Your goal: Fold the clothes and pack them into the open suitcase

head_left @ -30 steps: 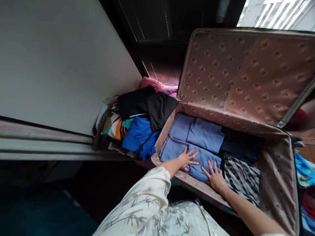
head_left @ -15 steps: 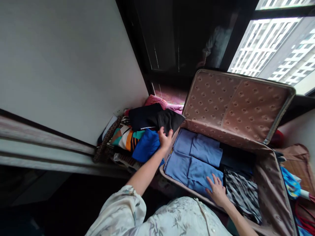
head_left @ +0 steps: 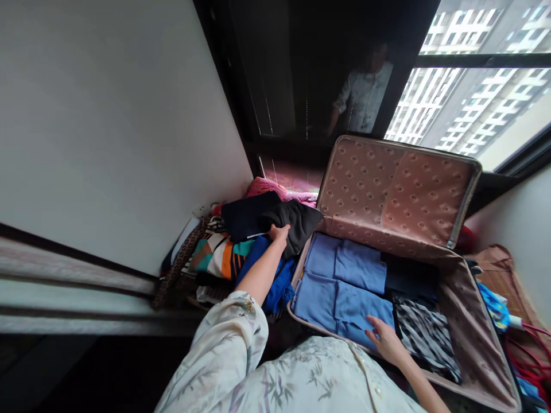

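An open suitcase with a pinkish patterned lining lies on the floor, its lid propped up. Folded blue garments fill its left side; a black-and-white striped garment and dark cloth lie to the right. My right hand rests flat on the near edge of the blue garments. My left hand reaches to a pile of clothes beside the suitcase and grips a black folded garment on top. Under it lie a bright blue garment and a multicoloured striped one.
A white wall rises on the left of the pile. Pink cloth lies behind the pile. A dark window behind shows a reflection of a person. Red cables and a blue item lie right of the suitcase.
My left hand left the blue garments in the suitcase, reached to the pile on the left and closed on the black garment. My right hand stayed on the blue garments. The view tilted upward.
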The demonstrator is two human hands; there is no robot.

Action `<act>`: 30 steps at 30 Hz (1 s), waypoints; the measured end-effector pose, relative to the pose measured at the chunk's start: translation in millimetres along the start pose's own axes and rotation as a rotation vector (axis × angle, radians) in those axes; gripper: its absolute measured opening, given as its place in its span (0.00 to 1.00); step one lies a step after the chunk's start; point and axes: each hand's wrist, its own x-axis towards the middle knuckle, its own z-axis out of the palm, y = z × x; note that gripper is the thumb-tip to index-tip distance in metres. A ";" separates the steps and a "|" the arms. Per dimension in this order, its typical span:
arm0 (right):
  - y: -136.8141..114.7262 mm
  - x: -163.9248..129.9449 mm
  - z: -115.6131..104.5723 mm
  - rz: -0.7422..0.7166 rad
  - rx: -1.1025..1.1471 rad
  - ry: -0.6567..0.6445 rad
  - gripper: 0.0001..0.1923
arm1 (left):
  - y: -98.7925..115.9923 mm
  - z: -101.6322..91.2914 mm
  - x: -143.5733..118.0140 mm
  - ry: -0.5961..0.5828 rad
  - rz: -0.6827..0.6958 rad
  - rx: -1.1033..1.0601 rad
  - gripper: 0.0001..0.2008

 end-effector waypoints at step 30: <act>-35.6 8.9 -14.7 0.062 -0.192 -0.305 0.30 | 1.8 5.6 2.4 0.081 -0.022 0.219 0.28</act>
